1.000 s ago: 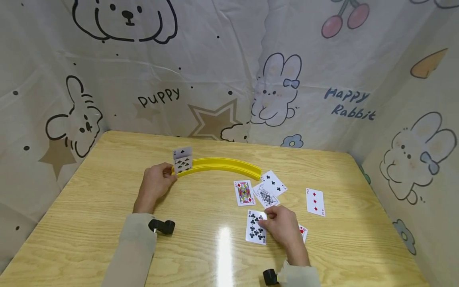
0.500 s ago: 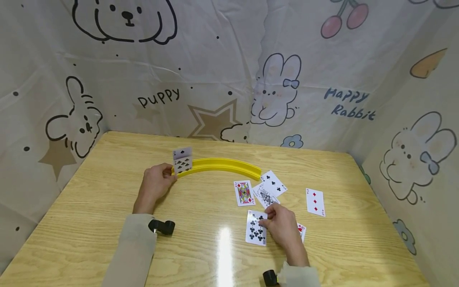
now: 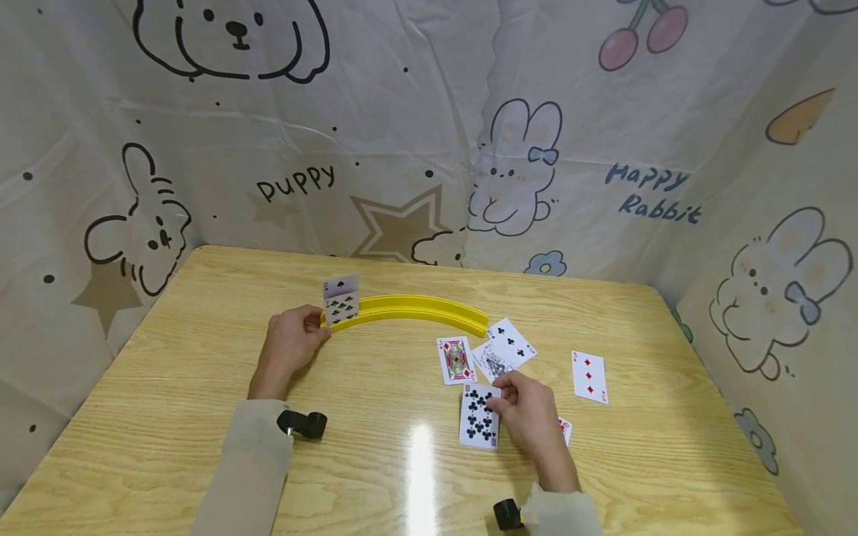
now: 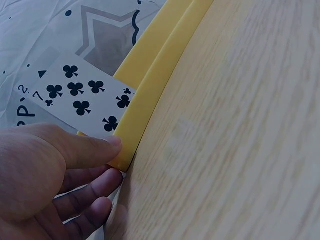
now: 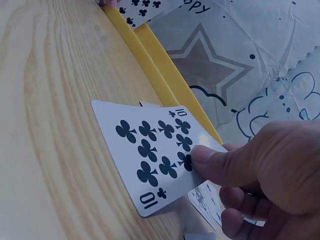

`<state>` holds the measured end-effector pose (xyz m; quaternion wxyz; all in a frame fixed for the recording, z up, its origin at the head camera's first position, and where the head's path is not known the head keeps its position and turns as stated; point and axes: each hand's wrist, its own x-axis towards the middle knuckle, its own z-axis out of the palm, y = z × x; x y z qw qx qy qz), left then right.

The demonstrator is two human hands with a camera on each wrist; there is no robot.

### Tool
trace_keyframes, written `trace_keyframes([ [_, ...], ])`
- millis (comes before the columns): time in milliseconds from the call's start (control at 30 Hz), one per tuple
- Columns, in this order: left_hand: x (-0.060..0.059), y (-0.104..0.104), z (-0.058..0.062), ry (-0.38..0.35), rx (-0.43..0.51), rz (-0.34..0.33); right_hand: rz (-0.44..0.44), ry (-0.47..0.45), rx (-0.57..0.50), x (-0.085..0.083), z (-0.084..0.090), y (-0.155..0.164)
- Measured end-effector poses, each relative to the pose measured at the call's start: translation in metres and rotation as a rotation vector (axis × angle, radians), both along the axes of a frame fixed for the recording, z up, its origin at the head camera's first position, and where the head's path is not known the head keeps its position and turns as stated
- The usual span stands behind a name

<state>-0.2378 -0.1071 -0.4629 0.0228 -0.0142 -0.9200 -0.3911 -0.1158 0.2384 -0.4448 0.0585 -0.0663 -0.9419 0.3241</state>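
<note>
My left hand [image 3: 293, 339] grips the left end of a curved yellow card holder [image 3: 422, 307], thumb on its front wall in the left wrist view. Standing in its slot at that end is a seven of clubs [image 4: 75, 90], with a two of spades [image 3: 342, 284] rising behind it. My right hand [image 3: 534, 417] pinches a ten of clubs [image 5: 155, 155] by its right edge, thumb on the printed side. In the right wrist view the card is tilted up over the table, face showing.
A jack of diamonds [image 3: 457, 361], a joker [image 3: 494, 362] and an overlapped clubs card [image 3: 515, 340] lie near the holder's right end. Farther right lies a three of diamonds [image 3: 589, 377]. A red card [image 3: 566, 430] is mostly hidden behind my right hand. Printed cloth [image 3: 302, 134] walls the table [image 3: 167, 417].
The ten of clubs has tilted up and shifted slightly away from me with my right hand. My left hand and the holder have stayed in place.
</note>
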Motion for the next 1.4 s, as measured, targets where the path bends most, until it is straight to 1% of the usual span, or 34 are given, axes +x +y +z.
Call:
trace_keyframes([
  [133,0.001,0.0,0.001,-0.009,-0.004,0.008,0.01,0.02,-0.001,0.0,0.003,0.0],
  [300,0.001,0.0,0.001,-0.014,-0.003,0.006,0.053,0.091,-0.051,0.001,0.008,0.001],
  [433,0.001,0.0,0.0,-0.017,-0.009,0.007,0.049,0.145,-0.089,-0.001,0.012,0.003],
  [600,0.001,-0.001,0.0,-0.016,-0.009,-0.001,0.059,0.216,-0.087,-0.003,0.017,0.004],
  [767,0.001,-0.001,0.001,0.0,-0.006,-0.001,0.085,0.259,-0.072,-0.005,0.021,0.004],
  [867,0.0,0.0,0.001,0.005,-0.012,0.007,0.091,0.267,-0.063,-0.007,0.023,0.004],
  [1033,0.0,0.001,0.001,0.002,-0.015,-0.001,0.097,0.253,-0.054,-0.009,0.027,0.003],
  [1400,0.0,-0.001,0.001,0.011,-0.014,-0.021,0.112,0.195,-0.075,-0.02,0.033,-0.003],
])
